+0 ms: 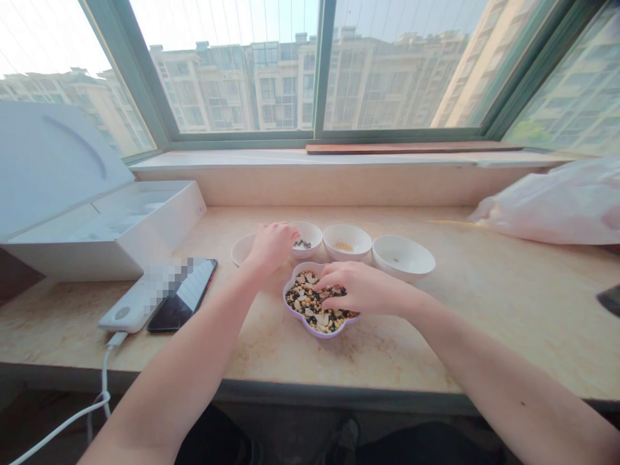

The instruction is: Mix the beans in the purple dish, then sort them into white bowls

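Note:
My right hand (356, 289) reaches into a purple-rimmed, flower-shaped dish (325, 335), thumb and fingers apart among its contents. The dish holds a mix of black beans, yellow grains and pale flat seeds (320, 318). My left hand (275, 244) hovers over the left bowls, its fingers bent together; whatever they pinch is hidden. Beside its fingertips is a white bowl (314, 234) with a few dark beans (303, 244). The leftmost white bowl (239, 248) is partly covered by that hand. Another white bowl (356, 232) contains some yellow grains (343, 247).
A fourth white bowl (411, 255) with a small speck stands at the right of the row. At left lie a phone (181, 303), a white power bank with a cable (128, 307) and an open white box (159, 219). A plastic bag (557, 203) rests at right.

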A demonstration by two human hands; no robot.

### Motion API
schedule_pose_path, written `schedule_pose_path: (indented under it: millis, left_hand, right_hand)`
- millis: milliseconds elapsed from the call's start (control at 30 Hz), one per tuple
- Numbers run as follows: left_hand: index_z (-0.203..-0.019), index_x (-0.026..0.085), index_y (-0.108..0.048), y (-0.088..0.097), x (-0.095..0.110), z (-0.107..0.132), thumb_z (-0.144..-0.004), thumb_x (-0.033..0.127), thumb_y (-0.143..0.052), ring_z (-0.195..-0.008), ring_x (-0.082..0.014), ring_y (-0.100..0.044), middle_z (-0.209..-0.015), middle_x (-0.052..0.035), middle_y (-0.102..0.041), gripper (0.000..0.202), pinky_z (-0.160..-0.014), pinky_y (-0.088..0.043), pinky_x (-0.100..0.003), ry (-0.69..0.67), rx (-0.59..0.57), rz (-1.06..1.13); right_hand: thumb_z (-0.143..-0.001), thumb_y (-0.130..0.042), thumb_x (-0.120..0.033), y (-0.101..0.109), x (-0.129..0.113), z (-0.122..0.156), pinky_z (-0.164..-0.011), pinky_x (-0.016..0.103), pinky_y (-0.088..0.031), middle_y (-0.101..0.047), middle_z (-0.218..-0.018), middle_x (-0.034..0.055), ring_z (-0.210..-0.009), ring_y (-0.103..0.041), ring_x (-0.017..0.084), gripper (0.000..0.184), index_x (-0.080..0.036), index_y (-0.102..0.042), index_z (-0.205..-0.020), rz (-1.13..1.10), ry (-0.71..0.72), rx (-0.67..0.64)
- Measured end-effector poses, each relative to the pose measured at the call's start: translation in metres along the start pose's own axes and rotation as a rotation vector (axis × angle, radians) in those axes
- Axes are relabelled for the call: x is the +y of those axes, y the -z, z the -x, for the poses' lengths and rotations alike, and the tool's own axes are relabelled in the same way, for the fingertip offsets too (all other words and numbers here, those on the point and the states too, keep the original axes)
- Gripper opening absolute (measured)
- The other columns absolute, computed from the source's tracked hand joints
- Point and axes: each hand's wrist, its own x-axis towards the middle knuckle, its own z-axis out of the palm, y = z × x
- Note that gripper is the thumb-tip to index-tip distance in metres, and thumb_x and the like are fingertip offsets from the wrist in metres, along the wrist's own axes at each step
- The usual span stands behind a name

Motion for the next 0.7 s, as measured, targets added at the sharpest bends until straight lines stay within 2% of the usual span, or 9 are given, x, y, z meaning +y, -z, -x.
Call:
schedule_pose_path:
  millis: [167, 300, 467, 600, 700]
  left_hand:
    - [-0.122, 0.017, -0.071, -0.005, 0.002, 0.0, -0.103, 0.032, -0.046, -0.113, -0.0279, -0.067, -0.125, -0.0123, -0.072, 0.034, -0.094, -0.044, -0.039, 0.044, 0.002, 0.071]
    - [-0.128, 0.017, -0.068, -0.003, -0.001, 0.003, -0.104, 0.033, -0.047, -0.12, -0.0268, -0.065, -0.132, -0.0112, -0.07, 0.036, -0.102, -0.044, -0.039, 0.041, 0.027, 0.117]
    - [-0.125, 0.017, -0.07, -0.001, -0.006, 0.007, -0.104, 0.03, -0.045, -0.119, -0.0248, -0.066, -0.131, -0.0101, -0.071, 0.035, -0.104, -0.047, -0.037, 0.015, 0.063, 0.206]
    - [-0.121, 0.017, -0.072, 0.002, -0.009, 0.008, -0.103, 0.027, -0.046, -0.113, -0.0229, -0.069, -0.126, -0.0099, -0.073, 0.033, -0.103, -0.05, -0.036, 0.022, 0.125, 0.333]
    - [-0.117, 0.017, -0.074, 0.009, -0.007, 0.01, -0.101, 0.026, -0.05, -0.106, -0.0211, -0.07, -0.121, -0.0091, -0.075, 0.03, -0.101, -0.051, -0.035, -0.016, 0.145, 0.463]
  right_hand:
    - [-0.091, -0.065, -0.023, -0.004, 0.007, -0.003, -0.079, 0.031, -0.05, -0.076, -0.102, 0.0043, -0.087, -0.07, 0.021, 0.017, -0.023, -0.082, -0.089, -0.065, -0.002, -0.038]
    - [-0.093, -0.063, -0.022, -0.008, 0.012, -0.004, -0.077, 0.03, -0.049, -0.078, -0.096, 0.0035, -0.085, -0.07, 0.02, 0.02, -0.023, -0.082, -0.087, -0.097, -0.014, -0.048]
    - [-0.095, -0.061, -0.024, -0.009, 0.012, -0.005, -0.078, 0.031, -0.052, -0.078, -0.1, 0.0039, -0.086, -0.071, 0.019, 0.022, -0.023, -0.082, -0.102, -0.175, -0.044, 0.036]
    - [-0.095, -0.059, -0.023, -0.006, 0.009, -0.005, -0.081, 0.032, -0.053, -0.078, -0.099, 0.0062, -0.09, -0.069, 0.02, 0.024, -0.021, -0.082, -0.103, -0.26, -0.067, 0.13]
    - [-0.093, -0.064, -0.03, -0.004, 0.009, -0.005, -0.08, 0.033, -0.053, -0.078, -0.097, 0.007, -0.088, -0.069, 0.02, 0.024, -0.02, -0.082, -0.104, -0.395, -0.14, 0.21]
